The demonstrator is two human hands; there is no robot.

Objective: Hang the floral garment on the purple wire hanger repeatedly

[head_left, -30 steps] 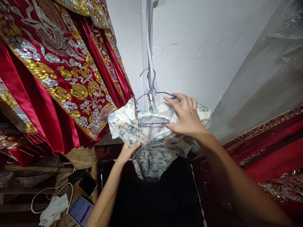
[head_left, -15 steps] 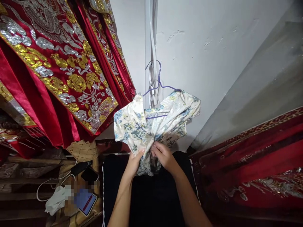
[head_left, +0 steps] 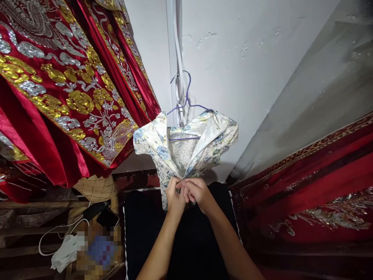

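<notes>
A white garment with a blue and green flower print (head_left: 186, 146) hangs on a purple wire hanger (head_left: 188, 104) hooked by the white wall. My left hand (head_left: 173, 195) and my right hand (head_left: 196, 193) are pressed together at the lower front of the garment. Both pinch the two fabric edges where they meet. The fingertips hide what lies between them.
Red robes with gold and silver embroidery (head_left: 64, 85) hang at the left. More red embroidered cloth (head_left: 314, 182) lies at the right. A black surface (head_left: 186, 241) is below my arms. A wooden stand at lower left holds phones (head_left: 106, 217), a white cable and a white mask (head_left: 65, 252).
My right hand left the hanger's shoulder and came down to the garment's front. Both hands then closed together on the fabric edges. The view shifted slightly.
</notes>
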